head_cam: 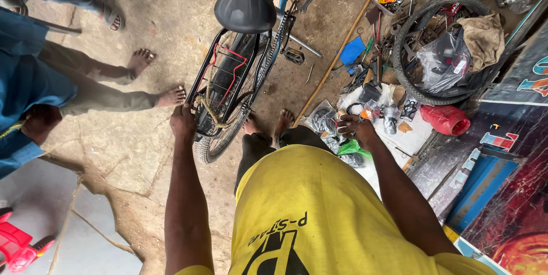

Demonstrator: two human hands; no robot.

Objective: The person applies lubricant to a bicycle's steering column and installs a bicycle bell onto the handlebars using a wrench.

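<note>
**One hand on the bicycle rack, the other among the spare parts**

The left hand (182,122) sits at centre-left of the frame, fingers curled down over the rear end of the bicycle's black rear rack (220,75). It grips the rack's end bar, just beside a knot of tan rope (212,112) tied there. A red cord runs across the rack above it. Under the rack the rear wheel (220,138) stands on the concrete floor (142,149), and the black saddle (244,2) rises at the top centre.

The right hand (357,129) reaches out at centre-right, fingers bent loosely around a small dark part; what exactly it holds cannot be told. It hovers over a litter of plastic-bagged parts (325,121) and a green bag (351,148) lying on a pale sheet.

Further out, in the upper right, a loose bicycle tyre (411,89) rings a clear plastic bag and a tan rag, with a red bag (446,118) just below it. Scattered hand tools lie left of the tyre. At the left edge stand other people's bare feet (170,97).
</note>
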